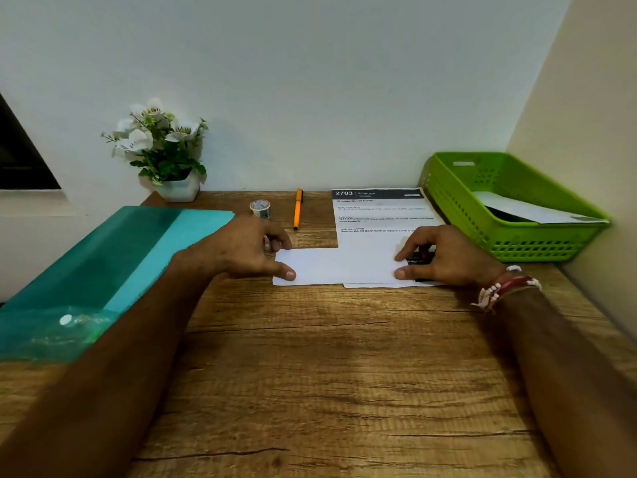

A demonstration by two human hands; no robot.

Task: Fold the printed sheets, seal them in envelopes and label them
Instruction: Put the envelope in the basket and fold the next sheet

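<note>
Paper [337, 267] edge under right hand [448, 257], print [381, 219] blurred

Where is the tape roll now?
Head view: the tape roll sits left of centre near the desk's back edge, between the flower pot and the orange pen.

**Other stuff on my desk**

It's a wood-grain desk [327, 357] pushed up against a plain white wall [310, 81]. Back past my left hand [248, 250], right at the wall, there's a little white pot of white flowers [165, 150]. Left of that hand is a teal plastic folder [103, 270] with a white snap button [65, 319] on its near end. Just right of my right hand [444, 257], a lime green slotted basket [517, 243] sits in the corner. There's a dark window [20, 157] way off left.
</note>
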